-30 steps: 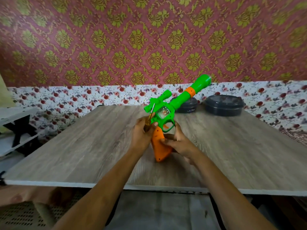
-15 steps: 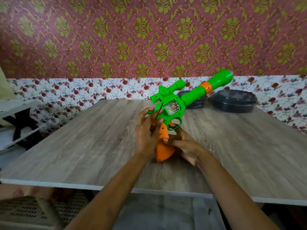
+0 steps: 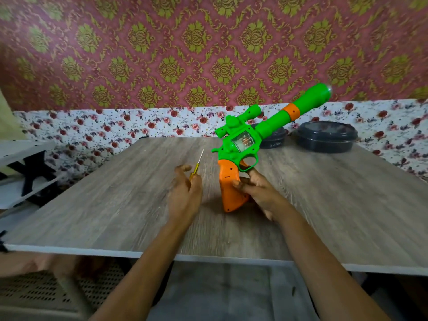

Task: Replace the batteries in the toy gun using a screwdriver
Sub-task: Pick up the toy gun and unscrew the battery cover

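Note:
The green toy gun (image 3: 245,140) with an orange grip stands on its grip's butt on the wooden table (image 3: 115,200), barrel pointing up to the right. My right hand (image 3: 257,193) grips the orange handle from the right, one finger reaching up by the trigger guard. My left hand (image 3: 185,193) is a short way left of the gun and holds a small yellow-handled screwdriver (image 3: 196,166), its thin metal tip pointing up and away. The screwdriver does not touch the gun.
Two dark round lidded containers (image 3: 326,136) sit at the table's far right, one partly behind the gun's barrel. A white shelf (image 3: 20,177) stands off the table's left side. The table's front edge runs just in front of my forearms.
My left hand has pulled the screwdriver away from the gun's grip and moved left. The right hand keeps the gun upright on the table.

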